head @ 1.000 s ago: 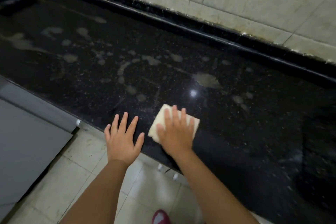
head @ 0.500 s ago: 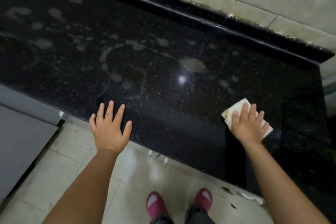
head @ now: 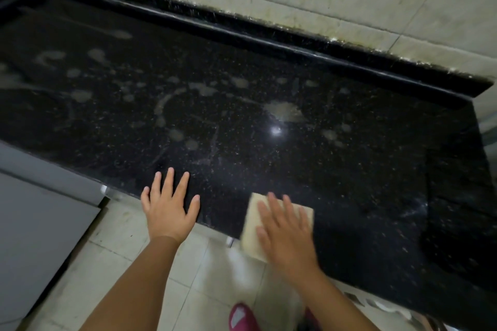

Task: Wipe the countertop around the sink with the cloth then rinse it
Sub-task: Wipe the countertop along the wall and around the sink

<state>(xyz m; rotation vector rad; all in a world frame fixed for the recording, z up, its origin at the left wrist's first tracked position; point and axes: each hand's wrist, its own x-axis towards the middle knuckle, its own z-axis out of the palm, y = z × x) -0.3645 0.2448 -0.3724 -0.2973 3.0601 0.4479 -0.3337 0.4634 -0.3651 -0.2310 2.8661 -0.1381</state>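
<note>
At the left edge a grey cabinet stands below the counter, and over the floor tiles beside it our left hand lies flat on the counter's front lip, fingers straight and spread, holding nothing; it has kept that bracing spot through the last second. Next to the right, near but apart from it, our right hand presses the cloth flat under straight fingers, both smeared by motion. This is what has changed: half a second ago the cloth was far out toward the right end of the counter, and now it has swept back along the front edge, so far forward that its near corner hangs past the lip. We judge this to be one more back-and-forth pass over the front strip, which looks dark and clean. Further back the pale smears across the middle and left are as they were, untouched, so most of the wiping seems left to do. No sink or tap is in view, so the rinse lies well ahead. A red slipper shows at the bottom.
</note>
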